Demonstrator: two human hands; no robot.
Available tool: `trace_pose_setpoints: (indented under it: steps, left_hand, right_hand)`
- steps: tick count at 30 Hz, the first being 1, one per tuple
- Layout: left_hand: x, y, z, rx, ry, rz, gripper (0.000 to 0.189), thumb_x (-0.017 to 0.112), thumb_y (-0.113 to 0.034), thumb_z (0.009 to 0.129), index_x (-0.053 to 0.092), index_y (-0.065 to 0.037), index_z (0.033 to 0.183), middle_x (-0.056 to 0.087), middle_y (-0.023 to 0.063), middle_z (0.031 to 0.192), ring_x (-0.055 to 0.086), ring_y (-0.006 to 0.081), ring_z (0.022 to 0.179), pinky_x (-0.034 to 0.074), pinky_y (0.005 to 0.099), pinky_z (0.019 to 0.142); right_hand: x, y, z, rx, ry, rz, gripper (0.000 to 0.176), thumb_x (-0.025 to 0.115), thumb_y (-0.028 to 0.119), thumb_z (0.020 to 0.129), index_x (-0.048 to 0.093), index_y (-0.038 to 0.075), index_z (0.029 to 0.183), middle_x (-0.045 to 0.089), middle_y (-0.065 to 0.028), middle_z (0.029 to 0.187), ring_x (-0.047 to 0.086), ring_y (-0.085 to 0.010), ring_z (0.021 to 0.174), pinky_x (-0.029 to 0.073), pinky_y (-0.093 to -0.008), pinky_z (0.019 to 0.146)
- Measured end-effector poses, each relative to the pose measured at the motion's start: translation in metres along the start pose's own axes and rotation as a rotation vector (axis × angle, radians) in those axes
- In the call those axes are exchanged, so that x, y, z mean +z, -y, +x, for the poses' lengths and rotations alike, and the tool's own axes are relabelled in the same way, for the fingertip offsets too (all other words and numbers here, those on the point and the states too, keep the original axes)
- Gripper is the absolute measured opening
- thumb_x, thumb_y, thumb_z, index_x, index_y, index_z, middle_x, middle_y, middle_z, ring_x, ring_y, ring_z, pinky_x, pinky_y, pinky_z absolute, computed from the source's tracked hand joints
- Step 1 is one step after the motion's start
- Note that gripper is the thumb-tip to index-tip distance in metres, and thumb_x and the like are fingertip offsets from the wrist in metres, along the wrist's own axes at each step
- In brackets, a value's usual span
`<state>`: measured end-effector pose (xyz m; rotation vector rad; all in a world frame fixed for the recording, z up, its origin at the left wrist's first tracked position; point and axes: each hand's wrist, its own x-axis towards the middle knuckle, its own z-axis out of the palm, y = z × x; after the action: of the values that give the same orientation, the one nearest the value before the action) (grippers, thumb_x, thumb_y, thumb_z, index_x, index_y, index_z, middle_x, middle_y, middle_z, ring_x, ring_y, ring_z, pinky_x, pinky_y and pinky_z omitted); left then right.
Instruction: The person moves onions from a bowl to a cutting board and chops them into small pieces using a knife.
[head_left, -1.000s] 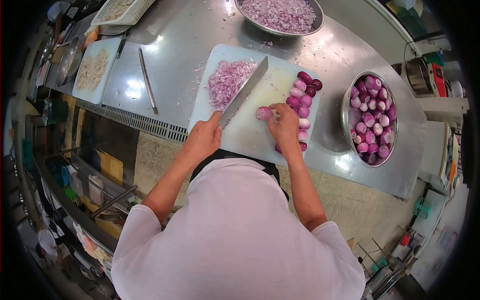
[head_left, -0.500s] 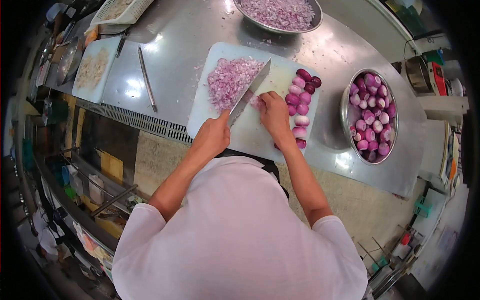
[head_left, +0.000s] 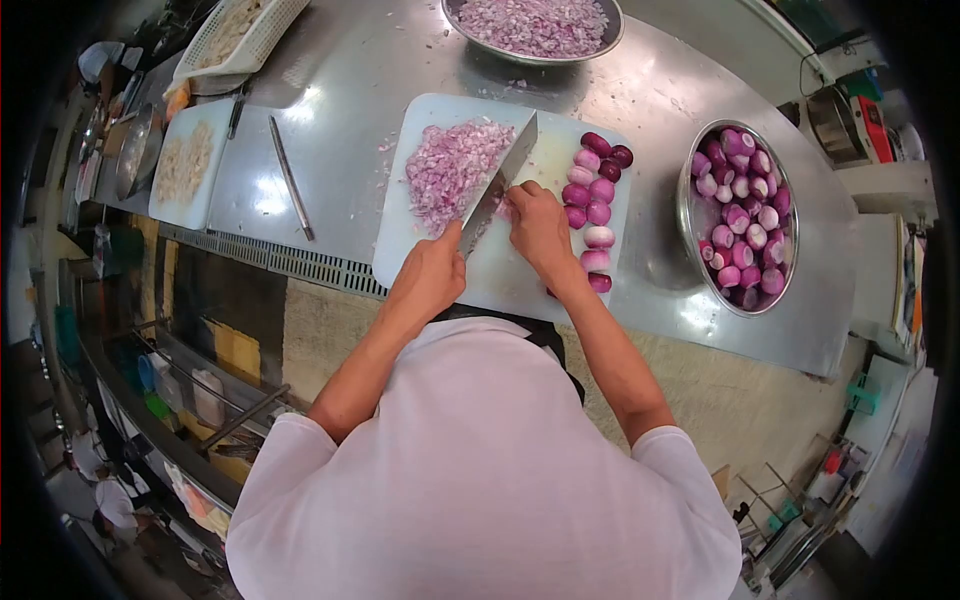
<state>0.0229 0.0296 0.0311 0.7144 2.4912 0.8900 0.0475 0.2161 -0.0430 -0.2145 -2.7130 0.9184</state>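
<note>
My left hand point(head_left: 428, 277) is wrapped round the handle of a broad kitchen knife point(head_left: 510, 172), its blade slanting up and away over the white cutting board point(head_left: 490, 280). Close by the blade's right side, my right hand point(head_left: 540, 228) has its fingers bent onto a piece of red onion point(head_left: 503, 208), mostly hidden by them. Left of the blade lies a heap of chopped red onion point(head_left: 452, 170). Several peeled whole red onions point(head_left: 597, 213) stand in rows along the board's right side.
A steel bowl point(head_left: 687, 215) of peeled onions stands to the right, and another bowl point(head_left: 540, 58) with chopped onion at the back. A sharpening-steel-like rod point(head_left: 290, 180), a second board point(head_left: 205, 115) with pale chopped bits and a white basket point(head_left: 285, 25) are on the left.
The view has shifted slightly. The knife blade stands a little steeper, and my right hand has moved slightly left, closer to it. Both hands keep their holds.
</note>
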Motion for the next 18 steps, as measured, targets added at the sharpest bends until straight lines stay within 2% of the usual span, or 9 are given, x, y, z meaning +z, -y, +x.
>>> trace_pose_setpoints:
  steps: [3, 7, 9, 13, 15, 18]
  left_hand:
    - [0.021, 0.01, 0.015, 0.092, -0.039, 0.071, 0.025, 0.054, 0.002, 0.082, 0.05, 0.005, 0.107, 0.06, 0.0291, 0.068, 0.06, 0.0495, 0.069, 0.046, 0.0559, 0.062]
    - [0.012, 0.005, 0.018, 0.111, -0.024, 0.054, 0.027, 0.054, 0.002, 0.082, 0.051, 0.005, 0.109, 0.06, 0.0292, 0.069, 0.06, 0.0496, 0.071, 0.046, 0.0557, 0.062]
    - [0.008, -0.003, 0.009, 0.035, -0.019, -0.022, 0.026, 0.054, 0.002, 0.082, 0.051, 0.005, 0.108, 0.06, 0.0301, 0.07, 0.06, 0.0501, 0.072, 0.046, 0.0559, 0.063]
    - [0.024, 0.003, 0.03, 0.098, -0.027, 0.075, 0.026, 0.054, 0.001, 0.082, 0.051, 0.005, 0.108, 0.06, 0.0303, 0.071, 0.061, 0.0497, 0.073, 0.046, 0.056, 0.064]
    - [0.008, -0.001, 0.021, 0.026, 0.017, 0.02, 0.029, 0.054, -0.002, 0.086, 0.049, 0.002, 0.114, 0.059, 0.0298, 0.069, 0.06, 0.0499, 0.073, 0.045, 0.0538, 0.064]
    - [0.02, -0.005, 0.021, 0.037, -0.01, 0.047, 0.025, 0.054, 0.001, 0.082, 0.051, 0.005, 0.107, 0.059, 0.0311, 0.071, 0.06, 0.0501, 0.073, 0.046, 0.0562, 0.065]
  right_hand:
    - [-0.001, 0.003, 0.0, 0.027, 0.021, -0.02, 0.018, 0.056, -0.002, 0.079, 0.064, 0.003, 0.095, 0.06, -0.0153, 0.093, 0.059, -0.0382, 0.087, 0.05, -0.0484, 0.074]
    - [0.001, -0.003, -0.003, 0.02, -0.01, 0.01, 0.018, 0.057, -0.002, 0.079, 0.064, 0.003, 0.095, 0.06, -0.0154, 0.093, 0.059, -0.0382, 0.087, 0.05, -0.048, 0.074]
    - [0.003, -0.001, -0.003, 0.038, 0.005, 0.018, 0.018, 0.057, -0.002, 0.079, 0.064, 0.003, 0.094, 0.06, -0.0156, 0.093, 0.059, -0.0381, 0.088, 0.05, -0.0479, 0.074]
    - [0.001, -0.002, -0.005, 0.029, -0.009, -0.013, 0.017, 0.057, -0.003, 0.079, 0.063, 0.003, 0.094, 0.06, -0.0156, 0.093, 0.058, -0.0378, 0.087, 0.05, -0.0476, 0.074]
    - [0.003, -0.002, -0.006, 0.005, -0.053, 0.045, 0.016, 0.057, -0.003, 0.079, 0.063, 0.003, 0.093, 0.059, -0.0154, 0.093, 0.058, -0.0375, 0.087, 0.05, -0.0474, 0.074]
    - [0.001, 0.001, -0.005, 0.049, -0.012, 0.006, 0.017, 0.057, -0.003, 0.079, 0.063, 0.003, 0.094, 0.059, -0.0154, 0.091, 0.058, -0.0373, 0.087, 0.05, -0.047, 0.073]
